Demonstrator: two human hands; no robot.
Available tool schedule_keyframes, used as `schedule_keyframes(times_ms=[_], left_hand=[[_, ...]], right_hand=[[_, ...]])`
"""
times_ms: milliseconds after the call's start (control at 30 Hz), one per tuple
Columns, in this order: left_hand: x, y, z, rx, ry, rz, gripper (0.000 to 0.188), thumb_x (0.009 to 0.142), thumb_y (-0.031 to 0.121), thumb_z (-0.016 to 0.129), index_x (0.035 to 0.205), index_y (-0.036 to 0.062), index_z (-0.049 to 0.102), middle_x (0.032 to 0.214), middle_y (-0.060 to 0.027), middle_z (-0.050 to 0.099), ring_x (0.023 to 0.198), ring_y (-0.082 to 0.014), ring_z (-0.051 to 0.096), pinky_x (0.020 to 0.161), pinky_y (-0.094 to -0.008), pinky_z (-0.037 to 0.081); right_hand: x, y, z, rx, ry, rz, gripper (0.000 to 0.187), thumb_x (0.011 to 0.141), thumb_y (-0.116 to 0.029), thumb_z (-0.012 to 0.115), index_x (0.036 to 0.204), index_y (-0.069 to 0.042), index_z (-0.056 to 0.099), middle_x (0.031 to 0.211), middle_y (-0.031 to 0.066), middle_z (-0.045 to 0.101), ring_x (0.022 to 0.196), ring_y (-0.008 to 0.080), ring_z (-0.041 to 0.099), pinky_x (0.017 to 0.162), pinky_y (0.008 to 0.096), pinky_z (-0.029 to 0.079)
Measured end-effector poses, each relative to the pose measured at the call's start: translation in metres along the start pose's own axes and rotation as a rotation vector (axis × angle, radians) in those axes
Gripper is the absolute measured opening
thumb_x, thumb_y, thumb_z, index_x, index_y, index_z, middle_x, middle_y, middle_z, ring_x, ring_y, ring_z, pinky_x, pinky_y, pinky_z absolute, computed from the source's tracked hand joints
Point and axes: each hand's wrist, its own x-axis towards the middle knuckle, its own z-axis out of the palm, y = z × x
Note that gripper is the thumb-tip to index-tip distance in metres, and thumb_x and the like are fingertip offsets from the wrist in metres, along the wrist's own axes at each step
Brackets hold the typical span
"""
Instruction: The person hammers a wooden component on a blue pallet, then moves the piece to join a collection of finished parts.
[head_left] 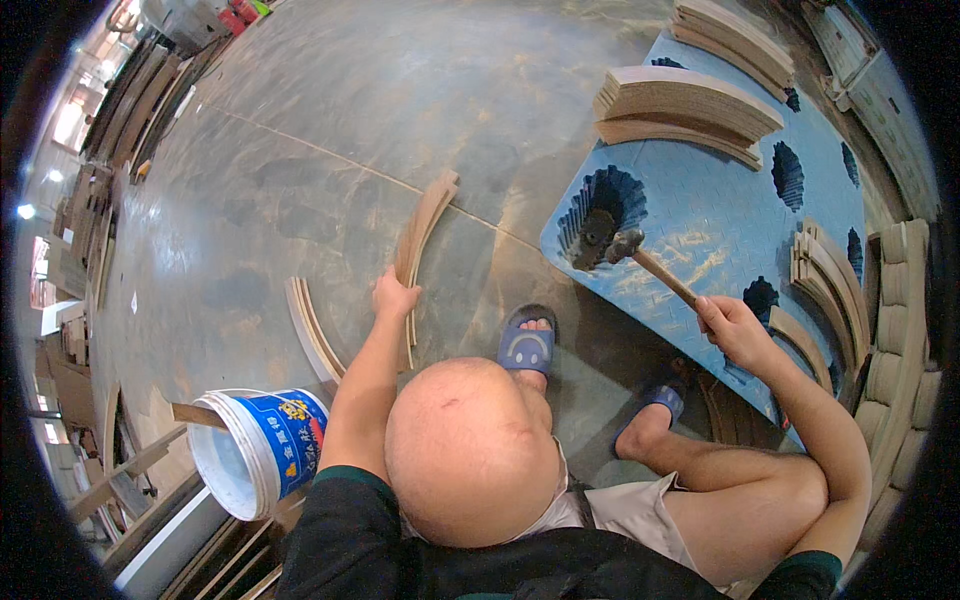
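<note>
My left hand (396, 296) is closed round a curved piece of wood (430, 218) above the grey floor, left of my foot. It looks like layered strips, and its lower end passes behind my wrist. In my right hand (738, 332) is a hammer (664, 276), gripped by its wooden handle. The hammer's head points left, over the near corner of a blue plastic pallet (690, 205), at the rim of a ribbed hollow. Something dark lies inside that hollow; its kind is unclear. Another curved wooden piece (310, 328) rests on the floor left of my left arm.
Stacks of curved wood (690, 112) stand on the pallet's far side, with more curved pieces (838, 285) at its right. A blue and white bucket (282, 430) sits tilted at my left beside boards (165, 535). Padded beige furniture (900, 290) lines the right edge.
</note>
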Motion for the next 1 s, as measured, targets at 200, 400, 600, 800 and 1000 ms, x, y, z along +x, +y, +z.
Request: schedule_keyframes(times_ms=[200, 400, 600, 800, 1000], left_hand=[[0.008, 0.006, -0.024, 0.016, -0.020, -0.049, 0.047, 0.085, 0.033, 0.087, 0.128, 0.0163, 0.079, 0.122, -0.0166, 0.082, 0.118, -0.0411, 0.076, 0.101, -0.0532, 0.061], [0.013, -0.001, -0.039, -0.003, 0.009, 0.052, 0.048, 0.086, 0.038, 0.088, 0.129, 0.0182, 0.079, 0.123, -0.0169, 0.081, 0.118, -0.0414, 0.076, 0.100, -0.0535, 0.060], [0.012, 0.004, -0.041, -0.117, 0.044, 0.049, 0.050, 0.087, 0.039, 0.087, 0.130, 0.0146, 0.078, 0.125, -0.0188, 0.080, 0.119, -0.0426, 0.075, 0.101, -0.0530, 0.060], [-0.007, 0.036, -0.033, -0.161, -0.004, 0.180, 0.067, 0.087, 0.042, 0.088, 0.140, 0.0029, 0.074, 0.129, -0.0236, 0.078, 0.122, -0.0409, 0.074, 0.104, -0.0505, 0.059], [-0.024, 0.076, -0.012, -0.141, 0.039, 0.465, 0.072, 0.090, 0.037, 0.088, 0.151, 0.0054, 0.066, 0.143, -0.0214, 0.066, 0.124, -0.0409, 0.071, 0.104, -0.0491, 0.058]], right_hand=[[-0.003, 0.004, 0.001, -0.062, 0.001, 0.016, 0.059, 0.118, -0.052, 0.053, 0.083, -0.005, 0.061, 0.070, -0.0017, 0.053, 0.066, 0.0121, 0.052, 0.061, 0.0345, 0.044], [0.002, -0.004, 0.002, -0.057, -0.005, 0.007, 0.059, 0.118, -0.052, 0.053, 0.084, -0.005, 0.062, 0.069, -0.0014, 0.052, 0.065, 0.0123, 0.051, 0.060, 0.0350, 0.042], [0.005, -0.008, 0.004, -0.043, -0.022, 0.017, 0.058, 0.118, -0.052, 0.053, 0.084, -0.006, 0.062, 0.068, -0.0023, 0.052, 0.063, 0.0112, 0.049, 0.058, 0.0335, 0.041], [0.001, -0.009, 0.007, 0.036, -0.057, 0.075, 0.061, 0.117, -0.058, 0.052, 0.082, -0.008, 0.059, 0.067, -0.0049, 0.046, 0.060, 0.0087, 0.042, 0.055, 0.0307, 0.034], [-0.003, -0.023, 0.005, -0.150, -0.040, 0.091, 0.060, 0.116, -0.058, 0.054, 0.088, -0.006, 0.066, 0.074, 0.0008, 0.056, 0.070, 0.0140, 0.053, 0.065, 0.0353, 0.047]])
